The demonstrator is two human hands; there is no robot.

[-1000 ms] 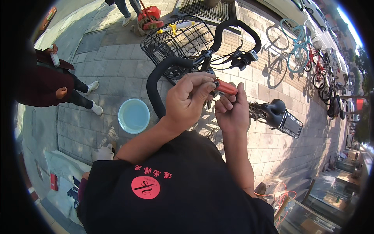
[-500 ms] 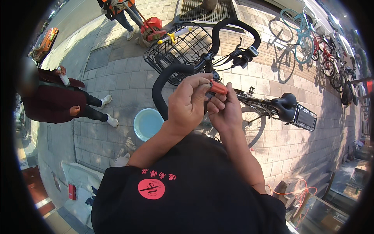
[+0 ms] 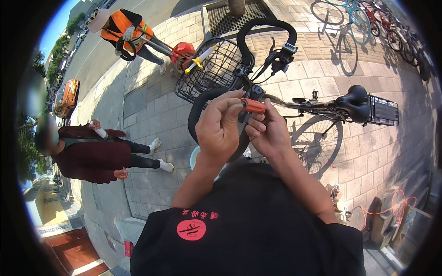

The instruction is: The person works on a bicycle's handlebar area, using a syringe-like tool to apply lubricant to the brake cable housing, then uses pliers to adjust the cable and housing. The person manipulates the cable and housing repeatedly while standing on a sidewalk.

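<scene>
In front of my chest, both hands meet at a small red-handled tool [image 3: 254,106] that looks like a screwdriver. My left hand [image 3: 218,123] is closed, thumb and forefinger pinching its left end, where a bit of dark metal shows. The fingers of my right hand [image 3: 270,131] close on the right end of the red handle. Just beyond my hands stands a bicycle with black drop handlebars [image 3: 244,43] and a black wire basket [image 3: 186,86]. A yellow-and-white stick-like object [image 3: 200,59] lies across the basket. My left hand hides part of the handlebar.
The bicycle's black saddle [image 3: 353,103] is to the right. A pale blue basin [image 3: 194,158] sits partly behind my left forearm. One person in a dark red jacket [image 3: 92,158] stands left; another in an orange vest [image 3: 120,25] holds long-handled tools. An orange cord [image 3: 397,208] lies lower right.
My view has shifted, so more of the street and the two people show. The basin is now mostly behind my arm. Both hands keep their hold on the red-handled tool.
</scene>
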